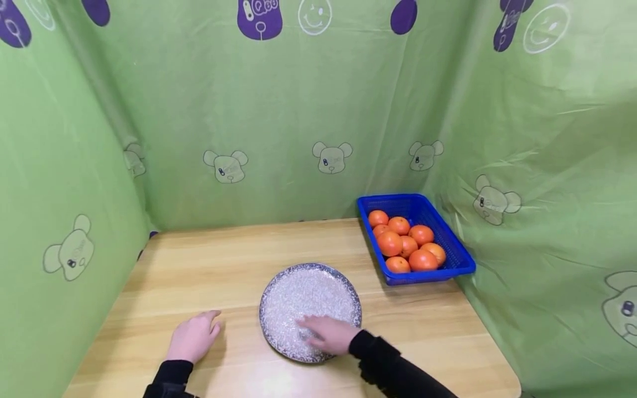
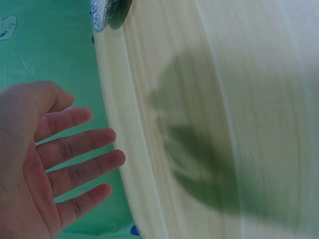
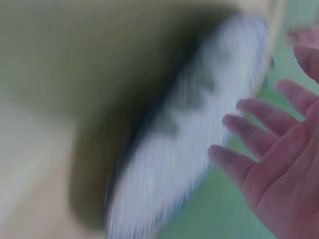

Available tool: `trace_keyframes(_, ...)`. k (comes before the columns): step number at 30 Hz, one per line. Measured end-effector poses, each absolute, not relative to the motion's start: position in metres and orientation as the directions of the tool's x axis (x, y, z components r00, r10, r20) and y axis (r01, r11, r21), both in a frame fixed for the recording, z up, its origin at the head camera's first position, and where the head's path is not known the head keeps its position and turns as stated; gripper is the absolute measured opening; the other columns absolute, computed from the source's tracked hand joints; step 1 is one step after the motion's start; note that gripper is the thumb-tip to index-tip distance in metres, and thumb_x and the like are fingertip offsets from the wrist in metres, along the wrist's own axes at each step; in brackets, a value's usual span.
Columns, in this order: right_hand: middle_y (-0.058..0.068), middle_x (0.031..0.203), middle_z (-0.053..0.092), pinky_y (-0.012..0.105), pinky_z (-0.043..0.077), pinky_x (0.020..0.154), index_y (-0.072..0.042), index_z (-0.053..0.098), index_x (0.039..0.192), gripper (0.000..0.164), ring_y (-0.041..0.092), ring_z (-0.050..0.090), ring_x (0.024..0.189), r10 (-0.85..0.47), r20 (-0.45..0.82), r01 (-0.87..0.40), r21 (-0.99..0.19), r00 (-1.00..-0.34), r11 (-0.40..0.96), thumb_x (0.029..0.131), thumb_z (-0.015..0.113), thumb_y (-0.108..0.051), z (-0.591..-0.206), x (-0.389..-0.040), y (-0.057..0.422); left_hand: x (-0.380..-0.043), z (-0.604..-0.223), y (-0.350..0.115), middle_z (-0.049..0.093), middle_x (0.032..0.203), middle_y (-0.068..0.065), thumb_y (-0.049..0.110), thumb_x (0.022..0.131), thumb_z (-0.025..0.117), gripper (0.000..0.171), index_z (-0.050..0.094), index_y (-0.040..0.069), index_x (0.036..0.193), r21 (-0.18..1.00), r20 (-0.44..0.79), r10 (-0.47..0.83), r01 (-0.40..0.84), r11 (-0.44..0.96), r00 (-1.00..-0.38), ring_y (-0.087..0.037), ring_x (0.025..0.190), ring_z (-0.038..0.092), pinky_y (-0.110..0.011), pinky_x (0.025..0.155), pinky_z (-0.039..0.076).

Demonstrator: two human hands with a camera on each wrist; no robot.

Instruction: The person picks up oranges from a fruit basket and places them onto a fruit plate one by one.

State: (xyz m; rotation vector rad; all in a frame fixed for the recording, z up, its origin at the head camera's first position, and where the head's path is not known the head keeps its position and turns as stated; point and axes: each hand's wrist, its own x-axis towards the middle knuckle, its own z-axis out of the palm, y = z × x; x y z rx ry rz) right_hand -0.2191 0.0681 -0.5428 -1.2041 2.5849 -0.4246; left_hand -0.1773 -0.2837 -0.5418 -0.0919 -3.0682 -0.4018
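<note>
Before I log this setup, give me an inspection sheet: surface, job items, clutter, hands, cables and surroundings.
Surface: wood-grain table, with a bright reflection at the near edge.
Job items: speckled grey plate near the middle; blue basket at the far right, holding orange-red round fruit.
Clutter: nothing seen.
Hands: left hand above the table, left of the plate, holding nothing; right hand over the plate, fingers spread, holding nothing.
Cables: nothing seen.
Surroundings: green sheeting with cartoon faces, behind the table and on both sides.
</note>
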Motion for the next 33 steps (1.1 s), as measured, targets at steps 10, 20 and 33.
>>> trace_keyframes(10,0.019,0.119,0.066,0.058,0.044,0.099,-0.002,0.063,0.124,0.036,0.038,0.062,0.111,-0.411,0.397,-0.519,-0.218,-0.821,0.826,0.089,0.066,-0.011,-0.511,-0.276,0.234,-0.179,-0.548,-0.283,0.068,0.112,-0.022,0.02,0.091,0.058,0.033,0.065,0.002,0.118,0.268,0.068,0.086,0.102,0.958,-0.994,-0.041,0.097,0.066,-0.055,0.073,0.054)
trace_keyframes(20,0.014,0.105,0.069,0.053,0.042,0.1,-0.01,0.065,0.121,0.031,0.035,0.061,0.104,-0.41,0.286,-0.444,-0.063,-0.866,0.894,0.096,0.058,-0.026,-0.535,-0.297,0.275,-0.186,-0.541,-0.273,0.068,0.114,-0.023,0.02,0.091,0.058,0.034,0.064,0.002,0.119,0.277,0.054,0.114,0.125,0.953,-0.992,-0.042,0.098,0.066,-0.053,0.071,0.054)
trace_keyframes(33,0.006,0.098,0.069,0.049,0.046,0.092,-0.015,0.069,0.115,0.026,0.029,0.062,0.096,-0.427,0.37,-0.471,-0.032,-0.825,0.882,0.091,0.065,-0.027,-0.538,-0.243,0.276,-0.182,-0.539,-0.269,0.068,0.114,-0.023,0.021,0.092,0.059,0.034,0.064,0.003,0.12,0.266,0.056,0.113,0.124,0.956,-0.992,-0.043,0.097,0.065,-0.056,0.073,0.054)
